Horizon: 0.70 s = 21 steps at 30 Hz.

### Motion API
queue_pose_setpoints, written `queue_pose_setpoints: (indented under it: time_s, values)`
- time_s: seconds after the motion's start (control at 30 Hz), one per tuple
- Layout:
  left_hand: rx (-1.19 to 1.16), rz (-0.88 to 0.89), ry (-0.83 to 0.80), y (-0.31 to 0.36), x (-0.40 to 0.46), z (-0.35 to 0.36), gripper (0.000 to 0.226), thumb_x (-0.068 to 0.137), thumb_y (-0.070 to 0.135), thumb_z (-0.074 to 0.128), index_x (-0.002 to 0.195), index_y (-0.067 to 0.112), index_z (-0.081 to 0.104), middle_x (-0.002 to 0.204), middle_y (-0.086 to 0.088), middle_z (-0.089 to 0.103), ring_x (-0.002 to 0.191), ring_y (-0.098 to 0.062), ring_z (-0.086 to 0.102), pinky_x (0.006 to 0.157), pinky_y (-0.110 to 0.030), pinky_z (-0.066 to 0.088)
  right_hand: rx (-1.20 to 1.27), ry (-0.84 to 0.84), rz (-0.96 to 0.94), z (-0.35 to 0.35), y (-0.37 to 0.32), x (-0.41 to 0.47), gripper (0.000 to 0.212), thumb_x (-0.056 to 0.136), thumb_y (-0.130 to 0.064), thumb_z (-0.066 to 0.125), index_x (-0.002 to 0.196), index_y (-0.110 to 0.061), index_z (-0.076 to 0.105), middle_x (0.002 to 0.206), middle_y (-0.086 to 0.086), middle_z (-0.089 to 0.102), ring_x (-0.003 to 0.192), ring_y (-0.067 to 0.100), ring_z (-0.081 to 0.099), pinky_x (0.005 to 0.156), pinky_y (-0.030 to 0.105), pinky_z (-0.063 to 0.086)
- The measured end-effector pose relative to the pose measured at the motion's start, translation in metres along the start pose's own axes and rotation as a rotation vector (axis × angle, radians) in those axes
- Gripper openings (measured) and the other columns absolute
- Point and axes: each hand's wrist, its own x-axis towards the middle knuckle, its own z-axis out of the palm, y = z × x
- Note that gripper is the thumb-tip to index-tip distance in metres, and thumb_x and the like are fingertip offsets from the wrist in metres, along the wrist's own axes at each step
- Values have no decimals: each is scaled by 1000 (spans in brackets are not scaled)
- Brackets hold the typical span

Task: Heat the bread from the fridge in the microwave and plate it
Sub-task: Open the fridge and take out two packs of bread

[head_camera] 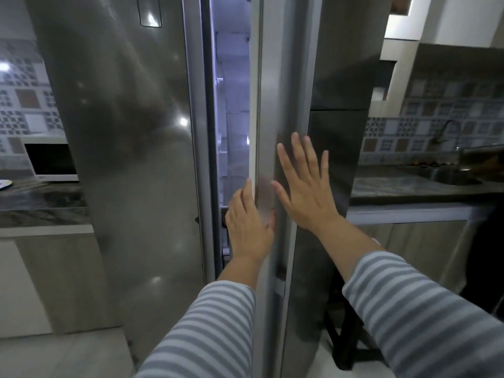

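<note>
The steel fridge fills the middle of the view. Its right door (294, 77) stands slightly ajar, and a narrow lit gap (231, 105) shows white shelves inside. My left hand (246, 225) grips the inner edge of that door, fingers curled around it. Flat on the door's front lies my right hand (302, 186), fingers spread. The left fridge door (122, 132) is closed. A white microwave (50, 162) with a dark window sits on the counter at the far left. No bread is visible in the gap.
A dark stone counter (41, 203) runs left of the fridge, with a white object (5, 184) at its edge. Right of the fridge is another counter with a steel sink (450, 178) and faucet (447, 132). Cabinets stand below both counters.
</note>
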Motion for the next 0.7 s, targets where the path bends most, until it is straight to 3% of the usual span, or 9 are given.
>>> queue_pose_setpoints:
  time_s: [0.1,0.23,0.37,0.57,0.7]
  values:
    - [-67,-25,-229,15,-11,2,110,80,69,53,151,19,-15,161,-4,-7,148,-20,-2,121,-42,6,-72,0,-34,-18,8,-14,72,95,-54,32,154,-19,7,161,11,-1,148,29,-2,116,57,2]
    - [-84,68,-301,48,-26,13,118,77,70,57,149,20,-21,158,1,-23,146,-14,-18,120,-46,-4,-167,10,-71,-43,41,-42,75,93,-49,41,153,-16,11,160,9,1,148,29,1,115,60,6]
    - [-93,105,-324,93,-46,28,119,76,71,56,148,19,-24,157,0,-26,146,-15,-19,119,-52,-1,-208,29,-96,-68,85,-70,76,91,-47,44,153,-15,14,160,10,7,148,30,5,114,62,9]
    - [-71,92,-275,154,-81,58,124,72,73,56,146,19,-28,156,-3,-30,146,-20,-22,119,-54,6,-343,21,-93,-99,143,-103,77,94,-52,41,153,-13,10,160,12,6,147,29,3,115,58,-1]
    - [-30,71,-266,191,-94,75,126,70,72,58,148,15,-22,156,-7,-28,147,-25,-17,117,-56,14,-367,-4,-105,-114,177,-119,78,94,-52,41,152,-10,11,159,16,9,147,29,6,115,59,2]
